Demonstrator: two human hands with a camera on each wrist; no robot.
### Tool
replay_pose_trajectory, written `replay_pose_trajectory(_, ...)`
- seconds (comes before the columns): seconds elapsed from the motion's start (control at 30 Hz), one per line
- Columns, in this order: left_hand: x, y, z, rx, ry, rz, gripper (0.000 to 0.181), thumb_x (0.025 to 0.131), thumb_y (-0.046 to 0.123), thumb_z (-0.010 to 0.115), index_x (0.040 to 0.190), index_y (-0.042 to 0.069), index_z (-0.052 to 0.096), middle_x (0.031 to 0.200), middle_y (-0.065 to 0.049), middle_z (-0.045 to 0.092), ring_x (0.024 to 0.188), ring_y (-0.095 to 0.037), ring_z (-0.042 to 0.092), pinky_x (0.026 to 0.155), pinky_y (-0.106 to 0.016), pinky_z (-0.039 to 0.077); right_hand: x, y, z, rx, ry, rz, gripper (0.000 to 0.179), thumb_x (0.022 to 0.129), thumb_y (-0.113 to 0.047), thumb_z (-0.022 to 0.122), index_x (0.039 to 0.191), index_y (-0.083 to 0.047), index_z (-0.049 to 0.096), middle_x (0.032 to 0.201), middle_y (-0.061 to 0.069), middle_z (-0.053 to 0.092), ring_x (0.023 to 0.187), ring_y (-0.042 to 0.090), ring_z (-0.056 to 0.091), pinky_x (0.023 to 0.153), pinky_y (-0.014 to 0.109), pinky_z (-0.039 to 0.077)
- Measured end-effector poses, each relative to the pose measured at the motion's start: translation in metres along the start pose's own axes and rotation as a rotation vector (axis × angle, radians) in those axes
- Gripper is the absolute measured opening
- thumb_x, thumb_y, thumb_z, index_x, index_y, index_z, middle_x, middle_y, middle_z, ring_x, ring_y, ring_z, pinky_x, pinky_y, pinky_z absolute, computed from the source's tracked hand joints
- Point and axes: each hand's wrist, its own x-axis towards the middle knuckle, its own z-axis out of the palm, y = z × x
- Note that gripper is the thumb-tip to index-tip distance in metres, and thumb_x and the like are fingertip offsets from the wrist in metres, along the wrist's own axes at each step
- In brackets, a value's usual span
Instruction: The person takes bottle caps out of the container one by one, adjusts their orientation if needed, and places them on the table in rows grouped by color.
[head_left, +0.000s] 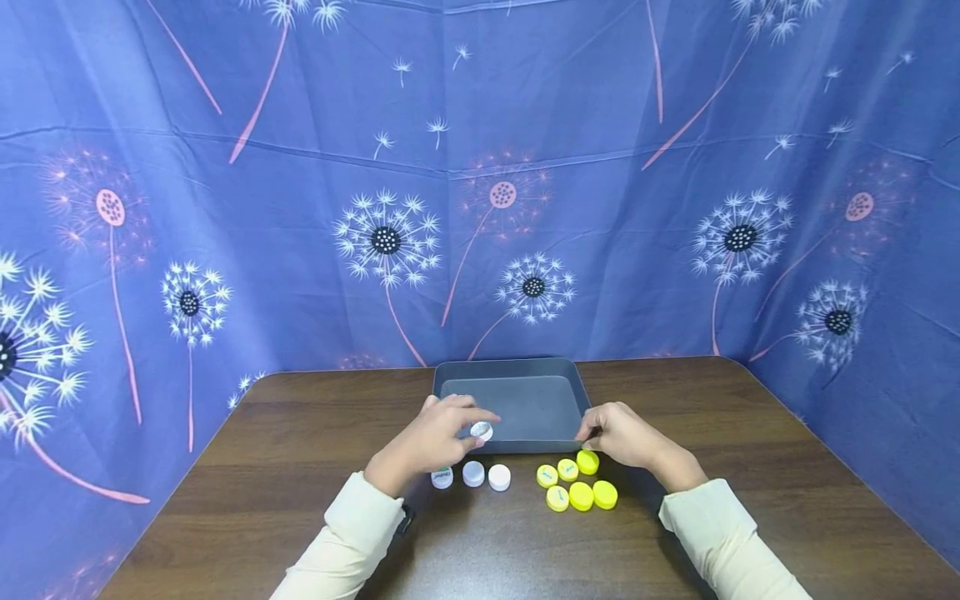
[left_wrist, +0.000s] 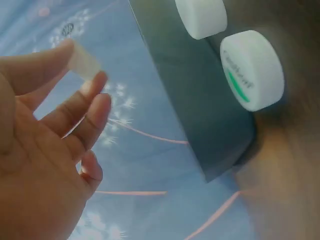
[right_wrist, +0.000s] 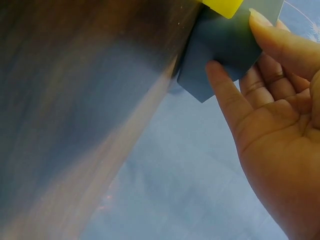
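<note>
My left hand (head_left: pixel 438 433) pinches a white bottle cap (head_left: pixel 482 431) between thumb and fingers, tilted, over the front left of a dark grey tray (head_left: pixel 517 447). In the left wrist view this cap (left_wrist: pixel 84 62) looks pale and blurred at the fingertips. At the tray's front right corner, my right hand (head_left: pixel 626 435) grips the rim; in the right wrist view its thumb lies along the tray wall (right_wrist: pixel 197 80) with other fingers partly hidden behind. Below the left hand, three white caps (head_left: pixel 473 474) form a row on the table, one bearing a green mark (left_wrist: pixel 239 86).
Several yellow caps (head_left: pixel 581 497) lie in two rows in front of the tray's right side, the nearest just below the right hand. The brown wooden table (head_left: pixel 300 492) reaches back to a blue dandelion-print cloth (head_left: pixel 615 208) hanging behind it.
</note>
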Motion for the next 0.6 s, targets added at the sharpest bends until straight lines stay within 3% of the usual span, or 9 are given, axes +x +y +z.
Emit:
replay_pose_trajectory(0.17,-0.009,0.016,-0.001,0.040,-0.018,0.070,0.025,0.092,0.018,0.070,0.115,0.027,0.074,0.088,0.013,0.057,0.082,-0.004,0.049,0.079,-0.035,0.033,0.000,0.002,0.000,0.001,0.003,-0.011,0.017,0.081,0.008,0.073,0.082,-0.009,0.076,0.083,0.002,0.070,0.081,0.014,0.064,0.068,0.027,0.053)
replay_pose_trajectory(0.33,-0.011,0.020,0.001,-0.035,-0.051,0.085,0.022,0.088,0.014,0.073,0.109,0.020,0.074,0.094,0.010,0.064,0.086,-0.006,0.057,0.084,-0.031,0.039,0.000,0.004,0.001,0.008,0.001,0.001,0.017,0.081,0.008,0.073,0.082,-0.010,0.076,0.083,0.000,0.070,0.081,0.013,0.064,0.069,0.027,0.053)
replay_pose_trajectory(0.47,-0.011,0.021,0.003,-0.141,-0.069,0.087,0.020,0.086,0.008,0.075,0.105,0.013,0.070,0.090,0.006,0.064,0.081,-0.013,0.061,0.073,-0.021,0.045,0.001,0.004,0.001,0.011,0.004,-0.015,0.017,0.081,0.008,0.074,0.081,-0.009,0.076,0.082,0.002,0.070,0.080,0.013,0.064,0.069,0.027,0.053)
replay_pose_trajectory(0.6,-0.010,0.023,0.006,-0.207,-0.091,0.063,0.019,0.085,0.009,0.077,0.096,0.014,0.063,0.082,0.005,0.061,0.078,-0.016,0.061,0.068,-0.019,0.046,0.001,0.003,0.000,0.011,0.013,-0.032,0.017,0.079,0.008,0.075,0.080,-0.009,0.076,0.080,0.001,0.070,0.078,0.013,0.064,0.068,0.026,0.053)
